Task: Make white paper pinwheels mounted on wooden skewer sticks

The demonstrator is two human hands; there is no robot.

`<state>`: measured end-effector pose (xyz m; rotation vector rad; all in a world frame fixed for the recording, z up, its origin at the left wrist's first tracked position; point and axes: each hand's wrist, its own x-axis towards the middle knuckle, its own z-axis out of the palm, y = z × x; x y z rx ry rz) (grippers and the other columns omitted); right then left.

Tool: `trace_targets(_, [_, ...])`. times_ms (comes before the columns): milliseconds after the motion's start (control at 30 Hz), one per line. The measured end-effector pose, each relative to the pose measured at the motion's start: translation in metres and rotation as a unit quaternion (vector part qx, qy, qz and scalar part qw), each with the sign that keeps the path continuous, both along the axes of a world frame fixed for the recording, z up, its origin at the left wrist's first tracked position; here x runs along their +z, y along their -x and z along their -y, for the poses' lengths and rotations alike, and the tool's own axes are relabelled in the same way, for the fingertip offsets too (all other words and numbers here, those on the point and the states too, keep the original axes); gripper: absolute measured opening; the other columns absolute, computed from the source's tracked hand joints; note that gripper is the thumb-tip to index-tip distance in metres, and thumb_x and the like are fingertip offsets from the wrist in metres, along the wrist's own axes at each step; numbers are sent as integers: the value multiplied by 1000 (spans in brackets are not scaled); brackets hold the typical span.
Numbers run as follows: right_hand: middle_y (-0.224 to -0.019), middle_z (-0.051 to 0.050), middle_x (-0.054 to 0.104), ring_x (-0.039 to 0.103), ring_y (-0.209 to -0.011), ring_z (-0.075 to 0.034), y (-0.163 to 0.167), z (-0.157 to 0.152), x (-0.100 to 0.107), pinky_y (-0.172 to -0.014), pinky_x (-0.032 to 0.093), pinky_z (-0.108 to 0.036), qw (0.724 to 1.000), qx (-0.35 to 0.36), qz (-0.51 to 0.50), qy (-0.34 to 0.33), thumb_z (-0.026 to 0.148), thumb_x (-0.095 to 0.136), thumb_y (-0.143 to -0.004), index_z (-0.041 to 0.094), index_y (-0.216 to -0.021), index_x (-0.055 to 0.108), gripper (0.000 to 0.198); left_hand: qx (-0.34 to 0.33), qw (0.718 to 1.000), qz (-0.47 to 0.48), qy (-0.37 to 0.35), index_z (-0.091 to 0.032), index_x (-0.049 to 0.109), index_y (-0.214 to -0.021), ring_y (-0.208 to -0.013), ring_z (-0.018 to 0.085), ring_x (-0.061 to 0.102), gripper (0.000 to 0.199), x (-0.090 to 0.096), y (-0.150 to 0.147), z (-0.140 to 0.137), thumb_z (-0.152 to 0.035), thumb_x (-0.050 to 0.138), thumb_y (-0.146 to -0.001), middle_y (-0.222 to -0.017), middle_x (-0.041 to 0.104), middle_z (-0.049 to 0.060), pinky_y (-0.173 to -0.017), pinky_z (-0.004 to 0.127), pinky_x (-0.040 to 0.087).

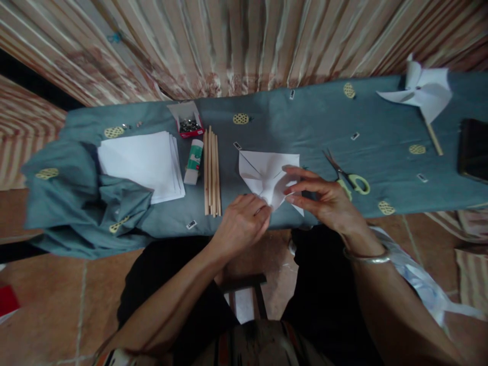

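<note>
A white paper square (269,165), cut in from its corners and partly folded as for a pinwheel, lies at the table's near edge between my hands. My left hand (246,216) is closed on its near side, fingers pinching the folded paper. From the right, my right hand (322,195) holds a curled flap between thumb and a finger, its index finger stretched out above the paper. Just beyond that hand are scissors (348,178) with light green handles, blades pointing away. A finished paper pinwheel (427,89) on a wooden stick rests at the far right.
Left of the paper lie several wooden sticks (212,173), a glue stick (194,160) and an open red box (189,127) of small metal pins. A stack of white paper (139,162) sits farther left, beside bunched tablecloth (87,203). A dark object (473,150) is at the right edge.
</note>
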<state>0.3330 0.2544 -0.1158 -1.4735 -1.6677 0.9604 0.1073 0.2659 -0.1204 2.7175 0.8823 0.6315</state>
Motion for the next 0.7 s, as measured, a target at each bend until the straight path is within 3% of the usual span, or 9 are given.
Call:
trace_targets(200, [-133, -5, 64, 59, -124, -27, 12, -7, -7, -108, 44, -52, 997, -31, 58, -37, 30, 69, -83, 25, -83, 73, 6, 3, 1000, 3, 12, -13, 65, -92, -83, 21, 62, 14, 0, -2, 2, -15, 51, -93, -88, 69, 8, -73, 35, 49])
trace_targets(400, [-131, -7, 63, 56, -126, -30, 22, -7, -5, -108, 43, -55, 985, -48, 147, -77, 29, 67, -83, 24, -80, 72, 8, 16, 998, 36, 44, -13, 58, -119, -92, 22, 64, 26, -3, -1, 5, -16, 50, -94, -101, 71, 10, -81, 38, 53])
trace_targets(700, [-136, -5, 58, 48, -132, -30, 26, -8, -13, -111, 37, -55, 976, -72, 171, -115, 32, 65, -83, 25, -75, 69, 12, -5, 997, 41, 65, -12, 62, -108, -93, 21, 62, 20, -3, -4, 3, -13, 48, -94, -99, 69, 9, -83, 39, 56])
